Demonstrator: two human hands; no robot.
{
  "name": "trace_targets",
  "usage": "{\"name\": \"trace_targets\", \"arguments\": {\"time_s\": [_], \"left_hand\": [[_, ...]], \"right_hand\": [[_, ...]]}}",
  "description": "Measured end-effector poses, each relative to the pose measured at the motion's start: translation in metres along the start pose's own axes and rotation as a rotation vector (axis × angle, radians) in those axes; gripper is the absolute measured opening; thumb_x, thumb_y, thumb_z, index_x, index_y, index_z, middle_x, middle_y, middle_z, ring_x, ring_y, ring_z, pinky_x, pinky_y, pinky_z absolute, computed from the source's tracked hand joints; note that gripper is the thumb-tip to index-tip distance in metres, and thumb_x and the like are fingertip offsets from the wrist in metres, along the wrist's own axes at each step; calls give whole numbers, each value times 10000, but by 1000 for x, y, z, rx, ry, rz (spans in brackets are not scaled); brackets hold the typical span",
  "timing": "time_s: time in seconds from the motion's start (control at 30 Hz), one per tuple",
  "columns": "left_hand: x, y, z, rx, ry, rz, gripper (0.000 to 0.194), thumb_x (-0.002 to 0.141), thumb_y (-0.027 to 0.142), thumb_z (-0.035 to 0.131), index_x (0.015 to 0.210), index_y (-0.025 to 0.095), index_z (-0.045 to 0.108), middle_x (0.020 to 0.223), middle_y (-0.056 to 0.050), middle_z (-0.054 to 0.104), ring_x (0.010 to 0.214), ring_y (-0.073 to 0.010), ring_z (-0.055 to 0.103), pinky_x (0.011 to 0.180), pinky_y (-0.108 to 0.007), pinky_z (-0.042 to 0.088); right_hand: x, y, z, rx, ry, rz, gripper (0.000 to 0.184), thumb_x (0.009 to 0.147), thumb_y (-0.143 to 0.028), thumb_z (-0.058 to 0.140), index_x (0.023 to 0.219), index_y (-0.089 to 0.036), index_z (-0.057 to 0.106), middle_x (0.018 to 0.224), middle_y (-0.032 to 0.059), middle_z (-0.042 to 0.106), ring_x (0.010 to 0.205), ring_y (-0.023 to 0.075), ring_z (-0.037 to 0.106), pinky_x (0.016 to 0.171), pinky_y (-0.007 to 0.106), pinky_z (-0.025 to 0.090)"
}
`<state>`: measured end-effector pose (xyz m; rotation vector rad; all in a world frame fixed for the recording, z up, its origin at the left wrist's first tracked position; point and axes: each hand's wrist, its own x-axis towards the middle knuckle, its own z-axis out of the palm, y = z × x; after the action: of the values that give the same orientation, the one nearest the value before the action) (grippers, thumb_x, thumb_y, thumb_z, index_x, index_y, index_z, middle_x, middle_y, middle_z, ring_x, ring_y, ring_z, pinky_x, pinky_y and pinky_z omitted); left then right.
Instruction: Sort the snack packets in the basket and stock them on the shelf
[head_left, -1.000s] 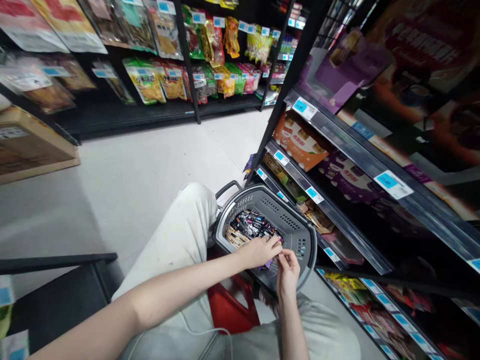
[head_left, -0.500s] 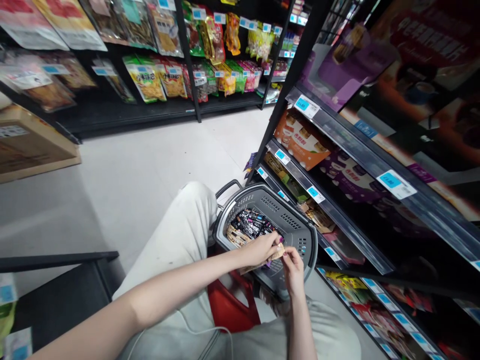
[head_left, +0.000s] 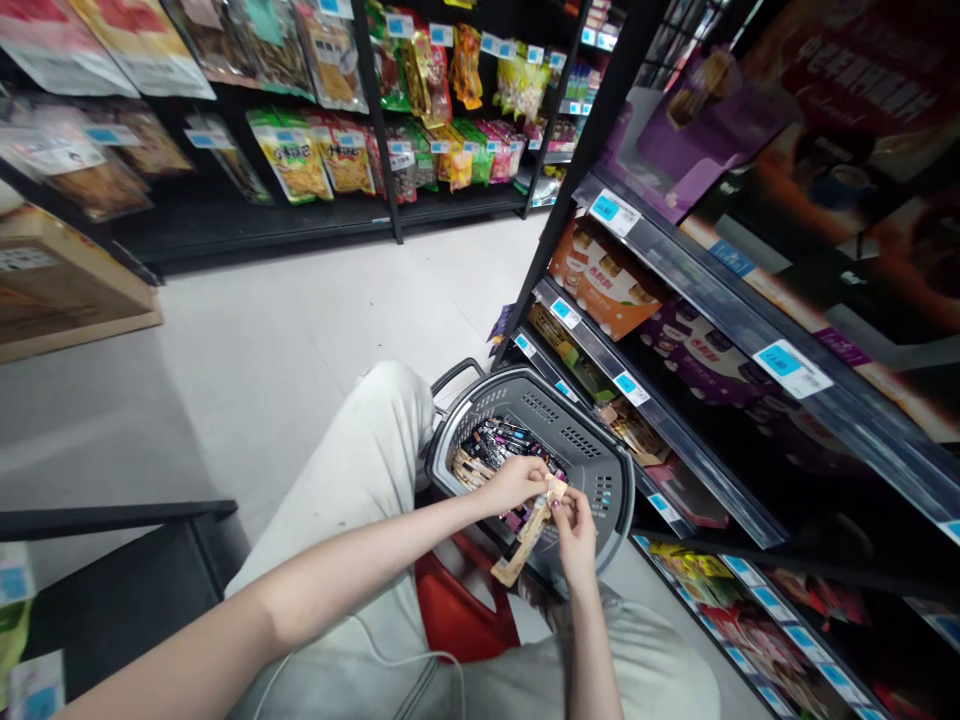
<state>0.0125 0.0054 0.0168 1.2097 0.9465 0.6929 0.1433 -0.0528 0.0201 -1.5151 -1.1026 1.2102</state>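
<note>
A tan, strip-like stick packet [head_left: 523, 545] hangs slanting over the near side of a grey shopping basket [head_left: 592, 440]. At its upper end, my left hand [head_left: 517, 485] pinches it from the left. My right hand [head_left: 576, 530] has its fingertips closed on the same end from the right. Whether it is one packet or a few together, I cannot tell. Inside the basket lie many slim stick packets [head_left: 499, 445], mostly black, with tan ones at the left and some purple. My left hand partly covers the pile.
The basket stands between my knees, beside a red object [head_left: 465, 605]. Close on the right rises a shelf rack [head_left: 720, 290] with boxed goods and price tags. Snack bags fill the far shelves [head_left: 277, 225]. A cardboard box [head_left: 75, 285] sits on the left, above a dark shelf corner [head_left: 127, 590].
Both hands have shifted slightly left and up. The tan packet now hangs down toward me in plain sight, where it was mostly covered before.
</note>
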Motion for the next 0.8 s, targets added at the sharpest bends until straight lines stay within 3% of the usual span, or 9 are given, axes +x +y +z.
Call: {"name": "trace_targets", "arguments": {"time_s": [0.07,0.17,0.3,0.4,0.57,0.63,0.8], "left_hand": [[3,-1,1,-203,10,-48,161,657,282,518,691,125,497,532,34,524,454,-86,505,461,-196,406],[5,-2,2,-405,16,-90,205,636,310,550,707,132,477,592,11,561,497,-115,546,490,-249,451],[5,-2,3,-464,1,-85,226,629,323,569,711,132,483,596,3,569,496,-122,552,492,-270,463],[5,-2,2,-469,-17,-83,247,628,340,573,722,128,488,605,-7,576,524,-134,563,512,-286,467],[6,1,-2,-387,-147,-53,290,571,316,627,750,114,522,657,-20,585,591,-142,568,538,-263,454],[7,1,-5,-280,-116,-41,271,559,310,633,708,104,538,611,-4,566,550,-123,545,497,-222,425],[10,-4,-12,3,131,39,222,614,322,570,577,107,526,483,44,469,459,-72,441,419,-163,311]], "right_hand": [[-2,1,1,54,-46,40,230,713,-291,524,918,-202,466,826,13,576,739,147,557,670,269,428],[-5,0,2,206,-138,164,218,722,-315,511,907,-213,459,747,3,594,606,149,583,586,287,458],[-7,-4,1,381,-199,247,256,687,-283,565,908,-222,450,711,-17,594,535,143,585,532,286,469],[-7,-4,1,409,-175,281,296,634,-255,620,880,-217,460,680,-35,583,502,135,579,506,281,477],[-6,-1,4,371,-40,283,297,576,-246,666,807,-197,487,619,-50,570,433,100,540,461,247,471],[-7,0,5,367,-40,298,297,569,-261,670,799,-196,495,605,-50,570,442,106,544,459,247,466],[-11,0,7,309,-329,437,225,626,-320,624,746,-162,518,559,-26,564,477,133,563,471,254,449]]}}
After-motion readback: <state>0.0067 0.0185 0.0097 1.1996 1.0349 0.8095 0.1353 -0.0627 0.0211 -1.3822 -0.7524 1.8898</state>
